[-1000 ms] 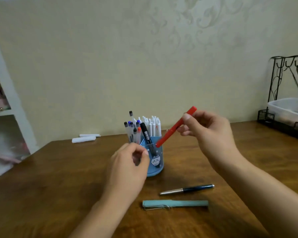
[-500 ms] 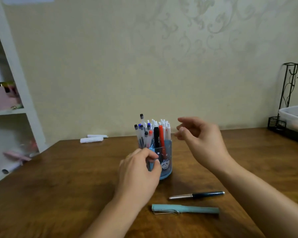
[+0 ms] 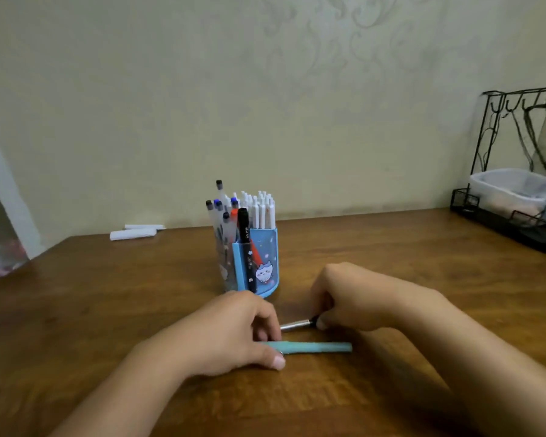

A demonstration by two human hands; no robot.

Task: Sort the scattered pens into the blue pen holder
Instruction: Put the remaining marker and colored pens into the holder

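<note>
The blue pen holder (image 3: 267,247) stands in the middle of the wooden table (image 3: 92,310), packed with several white, black, blue and red pens. In front of it lies a teal pen (image 3: 319,347); my left hand (image 3: 230,334) rests on its left end, fingers and thumb closed around it. Just behind, a dark pen with a silver cap (image 3: 295,325) lies on the table. My right hand (image 3: 360,299) covers its dark barrel and pinches it, so only the silver end shows.
Two white tubes (image 3: 133,233) lie at the table's back left edge near the wall. A black wire rack (image 3: 511,222) holding a clear plastic box (image 3: 514,190) stands at the far right. A white shelf unit (image 3: 0,190) is at the left.
The red pen went from my right hand into the holder. Both hands then dropped to the table: the left onto the teal pen, the right onto the silver-capped pen.
</note>
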